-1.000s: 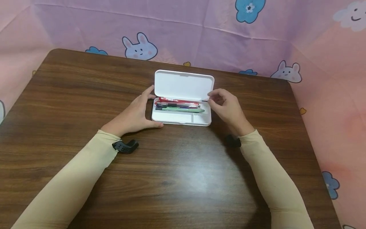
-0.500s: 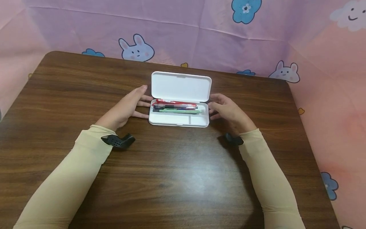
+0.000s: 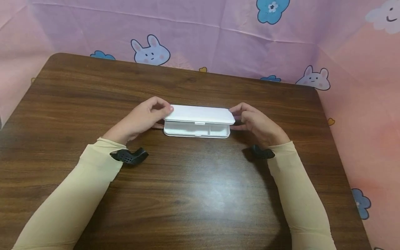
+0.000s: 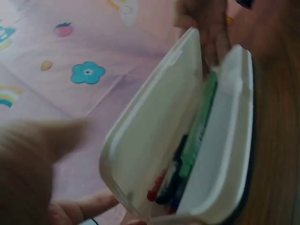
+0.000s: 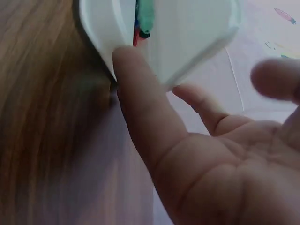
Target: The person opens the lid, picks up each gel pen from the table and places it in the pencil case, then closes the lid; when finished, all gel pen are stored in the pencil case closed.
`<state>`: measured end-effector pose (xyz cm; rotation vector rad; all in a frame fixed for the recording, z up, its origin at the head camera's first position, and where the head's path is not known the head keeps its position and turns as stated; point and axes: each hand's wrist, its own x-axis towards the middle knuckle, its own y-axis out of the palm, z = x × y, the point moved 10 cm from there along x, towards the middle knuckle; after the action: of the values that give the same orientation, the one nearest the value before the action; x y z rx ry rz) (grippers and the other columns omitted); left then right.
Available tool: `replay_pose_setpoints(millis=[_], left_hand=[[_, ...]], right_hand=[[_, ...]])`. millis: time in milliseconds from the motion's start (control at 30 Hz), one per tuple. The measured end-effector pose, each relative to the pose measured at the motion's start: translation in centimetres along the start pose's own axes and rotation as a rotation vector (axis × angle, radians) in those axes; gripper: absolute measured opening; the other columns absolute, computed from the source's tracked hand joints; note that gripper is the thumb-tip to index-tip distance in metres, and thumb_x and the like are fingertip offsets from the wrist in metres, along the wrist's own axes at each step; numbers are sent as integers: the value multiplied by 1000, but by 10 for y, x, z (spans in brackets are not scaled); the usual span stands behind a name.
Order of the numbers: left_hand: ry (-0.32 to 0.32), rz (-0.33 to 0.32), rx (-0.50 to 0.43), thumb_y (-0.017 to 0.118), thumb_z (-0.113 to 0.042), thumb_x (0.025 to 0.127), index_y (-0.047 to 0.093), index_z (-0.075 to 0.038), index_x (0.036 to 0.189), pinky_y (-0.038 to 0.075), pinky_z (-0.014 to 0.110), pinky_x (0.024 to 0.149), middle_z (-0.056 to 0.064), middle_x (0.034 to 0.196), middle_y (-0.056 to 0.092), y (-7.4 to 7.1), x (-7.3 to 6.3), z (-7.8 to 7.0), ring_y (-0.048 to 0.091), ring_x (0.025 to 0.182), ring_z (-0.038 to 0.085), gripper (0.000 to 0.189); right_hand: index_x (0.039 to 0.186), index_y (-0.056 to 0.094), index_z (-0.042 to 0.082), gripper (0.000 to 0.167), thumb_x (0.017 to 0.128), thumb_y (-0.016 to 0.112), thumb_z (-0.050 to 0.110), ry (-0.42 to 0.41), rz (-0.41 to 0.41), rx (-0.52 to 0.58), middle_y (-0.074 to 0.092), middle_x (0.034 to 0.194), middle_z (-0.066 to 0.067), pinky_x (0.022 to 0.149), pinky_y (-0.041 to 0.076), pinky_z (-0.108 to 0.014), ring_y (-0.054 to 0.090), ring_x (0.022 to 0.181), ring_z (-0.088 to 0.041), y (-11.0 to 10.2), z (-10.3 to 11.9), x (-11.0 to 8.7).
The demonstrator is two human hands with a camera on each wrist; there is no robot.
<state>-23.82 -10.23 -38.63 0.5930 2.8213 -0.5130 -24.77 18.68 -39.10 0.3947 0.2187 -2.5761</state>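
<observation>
A white pencil case (image 3: 200,114) lies on the table with its lid tilted partly down over the tray. My left hand (image 3: 140,116) is at its left end, thumb and forefinger at the lid's corner. In the left wrist view that thumb (image 4: 61,138) is blurred and apart from the lid. My right hand (image 3: 254,121) is at the right end, fingers reaching to the case's side; one fingertip touches the tray in the right wrist view. Between lid and tray lie a green pen (image 4: 201,122) and darker and red pens, hidden from the head view.
The case rests on a brown wood-grain table (image 3: 187,194), well in from its back edge. A pink and purple cloth (image 3: 193,38) with cartoon rabbits and flowers hangs behind and on both sides. Dark straps (image 3: 131,156) sit at the wrists.
The lid has swung forward and down from standing upright, covering the pens from above. My left hand has come to the lid's left corner; the right hand has stayed by the right end.
</observation>
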Motion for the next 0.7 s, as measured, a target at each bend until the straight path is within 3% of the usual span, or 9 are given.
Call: replay_pose_setpoints(millis=[67,167,233,333,367,433,567,700], left_hand=[[35,-17,149,69,-37,100,47,-4,145,45,55,113,18,153,46,0,1,-1,48,140,36,59],[100,-48,366,78,-31,94,46,-8,151,40,57,116,16,156,45,2,2,-2,46,141,35,69],[128,-48,422,80,-29,93,43,-9,155,48,53,107,16,157,43,6,4,-3,53,131,34,74],[145,-50,471,79,-27,94,41,-11,157,56,43,87,15,158,41,9,6,-2,60,105,29,75],[144,-52,479,78,-27,94,41,-12,157,55,41,83,15,157,41,9,6,-2,60,98,27,74],[144,-55,497,77,-27,95,42,-13,156,54,41,85,13,157,42,10,7,0,60,97,27,72],[158,-36,527,75,-30,97,41,-12,157,50,50,104,14,158,41,11,10,1,55,124,31,72],[167,-32,518,70,-38,99,32,-14,162,43,58,113,15,163,35,-2,11,0,47,140,39,77]], right_hand=[[134,45,-2,32,105,48,10,10,-5,-108,47,143,-19,111,48,-50,54,131,-32,2,-1,-1],[136,44,0,53,98,73,23,61,-60,-335,49,144,-18,113,46,-51,52,135,-32,5,-4,1],[136,44,2,65,90,82,28,83,-97,-486,51,144,-19,113,45,-51,50,137,-32,8,-4,3],[135,45,2,69,86,87,26,82,-145,-614,55,140,-21,112,46,-50,52,134,-33,12,0,7],[134,45,2,68,86,87,26,77,-155,-635,55,140,-21,112,46,-50,53,134,-33,12,2,8],[135,46,2,68,86,87,26,76,-164,-649,56,140,-21,112,45,-49,53,133,-32,13,2,9],[138,47,6,68,88,85,30,71,-150,-618,56,142,-18,113,45,-49,52,135,-31,10,-3,10],[141,50,7,55,96,76,24,-21,-183,-603,57,142,-15,112,47,-50,54,135,-31,-7,-1,8]])
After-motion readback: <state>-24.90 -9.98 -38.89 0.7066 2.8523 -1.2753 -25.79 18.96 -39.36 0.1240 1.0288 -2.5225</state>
